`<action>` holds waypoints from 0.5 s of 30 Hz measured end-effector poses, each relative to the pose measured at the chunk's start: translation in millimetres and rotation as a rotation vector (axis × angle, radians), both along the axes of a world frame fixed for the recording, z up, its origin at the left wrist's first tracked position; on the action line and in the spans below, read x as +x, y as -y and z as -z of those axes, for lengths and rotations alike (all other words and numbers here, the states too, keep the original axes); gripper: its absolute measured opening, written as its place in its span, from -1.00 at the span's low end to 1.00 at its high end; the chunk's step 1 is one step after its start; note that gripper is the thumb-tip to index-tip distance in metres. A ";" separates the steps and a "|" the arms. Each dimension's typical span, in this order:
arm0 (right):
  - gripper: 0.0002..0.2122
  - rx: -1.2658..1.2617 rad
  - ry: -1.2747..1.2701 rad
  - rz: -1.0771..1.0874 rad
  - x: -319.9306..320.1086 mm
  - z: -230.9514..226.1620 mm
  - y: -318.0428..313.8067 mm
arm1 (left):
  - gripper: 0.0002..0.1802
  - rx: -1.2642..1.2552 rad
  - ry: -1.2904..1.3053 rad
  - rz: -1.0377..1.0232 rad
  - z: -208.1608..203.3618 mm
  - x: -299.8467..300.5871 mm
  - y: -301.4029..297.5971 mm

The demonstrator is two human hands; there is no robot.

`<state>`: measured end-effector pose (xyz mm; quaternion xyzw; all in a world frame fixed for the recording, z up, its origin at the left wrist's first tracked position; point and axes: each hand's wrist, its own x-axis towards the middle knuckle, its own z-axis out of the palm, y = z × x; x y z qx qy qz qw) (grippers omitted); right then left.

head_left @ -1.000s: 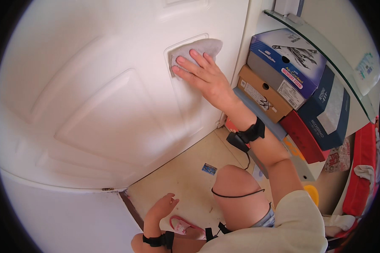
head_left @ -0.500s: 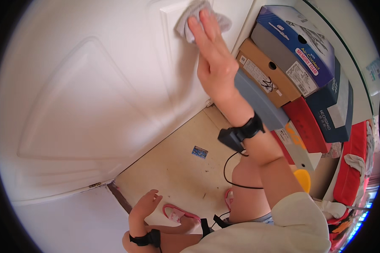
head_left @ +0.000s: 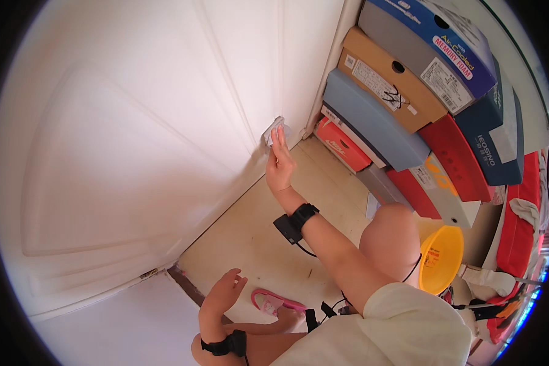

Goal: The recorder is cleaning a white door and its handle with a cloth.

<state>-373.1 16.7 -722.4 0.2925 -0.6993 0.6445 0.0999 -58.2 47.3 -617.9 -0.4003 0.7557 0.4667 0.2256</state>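
Note:
My right hand [head_left: 280,168] presses a light grey cloth [head_left: 276,132] against the lower part of a white panelled door [head_left: 134,134]. Its fingers lie stretched over the cloth, which is bunched beneath them. A black strap with a small box circles that wrist. My left hand [head_left: 224,291] hovers above my knee at the lower middle, fingers loosely bent and apart, with nothing in it. Another black strap is on the left wrist.
Stacked shoe boxes [head_left: 396,91] line the right side, close to the door's edge. A yellow bucket [head_left: 440,259] stands beside my right knee. My foot wears a pink slipper [head_left: 277,301] on the tiled floor [head_left: 250,232]. A white wall [head_left: 113,332] is at lower left.
My right hand and the cloth have slid down the door, from its upper panel to near its bottom edge. The view has shifted, bringing the yellow bucket into fuller sight. My left hand remains near the knee.

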 end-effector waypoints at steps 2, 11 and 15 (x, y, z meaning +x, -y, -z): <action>-0.56 -0.003 -0.045 0.007 -5.2 15.2 -3.7 | -0.52 0.008 0.007 0.020 -0.9 -3.3 -2.1; -0.57 -0.281 0.196 -0.028 -20.9 -158.5 -29.7 | -0.55 -0.025 -0.018 0.059 16.3 -0.3 15.2; -0.55 -0.322 -0.226 -0.035 -33.3 -282.0 12.1 | -0.55 -0.041 0.005 0.120 32.9 -1.2 19.8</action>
